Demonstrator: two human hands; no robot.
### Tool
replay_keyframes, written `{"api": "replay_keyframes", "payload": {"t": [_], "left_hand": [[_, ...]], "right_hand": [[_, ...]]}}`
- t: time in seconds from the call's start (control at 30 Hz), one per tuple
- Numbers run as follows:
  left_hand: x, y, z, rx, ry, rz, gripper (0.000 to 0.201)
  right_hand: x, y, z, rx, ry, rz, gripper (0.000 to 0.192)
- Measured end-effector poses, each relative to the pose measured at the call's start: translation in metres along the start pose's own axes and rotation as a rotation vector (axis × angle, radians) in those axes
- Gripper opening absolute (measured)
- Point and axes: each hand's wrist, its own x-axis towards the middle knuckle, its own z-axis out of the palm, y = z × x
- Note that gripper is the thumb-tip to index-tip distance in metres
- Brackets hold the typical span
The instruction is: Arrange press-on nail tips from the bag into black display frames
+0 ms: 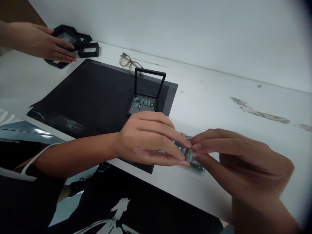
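In the head view, the left hand (148,138) and right hand (234,159) meet fingertip to fingertip over the table (219,97) edge, both pinching a small clear strip (188,154) of green nails between them, just below the open box (145,97) on the mat (97,94).

I find no legible text, label, brand or number anywhere. My black shirt (136,208) bears only a white graphic print, not lettering I can read.
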Motion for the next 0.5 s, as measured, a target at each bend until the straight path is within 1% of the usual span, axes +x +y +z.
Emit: {"api": "replay_keyframes", "payload": {"t": [0.07,0.27,0.4,0.5], "left_hand": [[-0.0003,0.0009,0.0007,-0.016,0.004,-0.016,0.014],[-0.0005,0.0033,0.0020,-0.050,0.020,-0.078,0.014],[-0.0007,0.0023,0.0024,-0.127,0.031,-0.091,0.014],[-0.0010,0.0006,0.0028,-0.164,0.016,-0.093,0.014]], "right_hand": [[-0.0006,0.0001,0.0008,-0.023,-0.001,0.003,0.038],[-0.0038,-0.0018,0.0048,-0.037,0.016,0.074,0.034],[-0.0046,-0.0023,0.0049,-0.038,0.023,0.079,0.037],[-0.0034,-0.0019,0.0033,-0.036,0.034,0.055,0.041]]}}
